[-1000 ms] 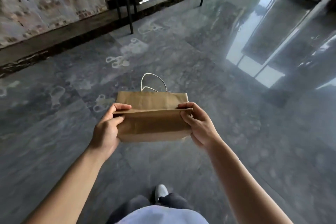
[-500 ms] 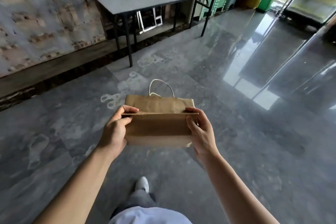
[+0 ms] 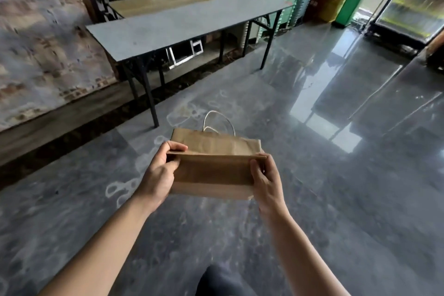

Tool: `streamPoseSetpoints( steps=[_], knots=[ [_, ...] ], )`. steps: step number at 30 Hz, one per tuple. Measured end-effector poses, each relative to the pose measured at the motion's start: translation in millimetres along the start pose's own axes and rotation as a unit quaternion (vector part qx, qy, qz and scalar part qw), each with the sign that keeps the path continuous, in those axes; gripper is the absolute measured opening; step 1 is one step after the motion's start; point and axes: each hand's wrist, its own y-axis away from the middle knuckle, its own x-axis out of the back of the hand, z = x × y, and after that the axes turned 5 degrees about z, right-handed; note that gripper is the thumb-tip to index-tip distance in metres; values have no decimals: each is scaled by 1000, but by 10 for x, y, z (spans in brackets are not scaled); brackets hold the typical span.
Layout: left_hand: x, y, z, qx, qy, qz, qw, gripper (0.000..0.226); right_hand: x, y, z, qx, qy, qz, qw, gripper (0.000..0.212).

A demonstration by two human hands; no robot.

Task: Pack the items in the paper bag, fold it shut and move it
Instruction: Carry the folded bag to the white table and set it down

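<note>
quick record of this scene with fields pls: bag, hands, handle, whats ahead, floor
bag: brown paper bag, top folded over, held in the air above the floor
left hand: left hand grips the bag's left end at the fold
right hand: right hand grips the right end
handle: white cord handle loops up behind the fold
ahead: long grey folding table with black legs, nothing on its top
floor: glossy dark grey stone floor

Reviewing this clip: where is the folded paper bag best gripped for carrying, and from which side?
By its two short ends, one hand from each side, as the left hand and right hand do: pinching the paper bag at the fold line keeps the flap shut.
</note>
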Motion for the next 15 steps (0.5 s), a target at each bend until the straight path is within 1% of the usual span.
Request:
streamPoseSetpoints(
  steps=[2, 4, 9, 11, 15],
  knots=[
    [-88, -665, 61, -5, -20, 17, 1000, 26, -201, -730, 5, -13, -5, -30, 999, 9],
    [-135, -1272, 188, -3, -16, 39, 999, 21, -440, -1441, -100, -19, -7, -49, 999, 10],
    [-73, -2951, 471, 41, 4, 75, 996, 18, -1233, -3116, -276, -21, -5, -93, 995, 10],
    [-86, -3773, 464, 44, 13, 82, 996, 18, -1596, -3861, -200, -16, 3, -96, 995, 10],
    [-136, -5518, 392, 25, 28, 102, 994, 21, -2408, -5395, 64, -12, 21, -78, 997, 9]
  ],
)
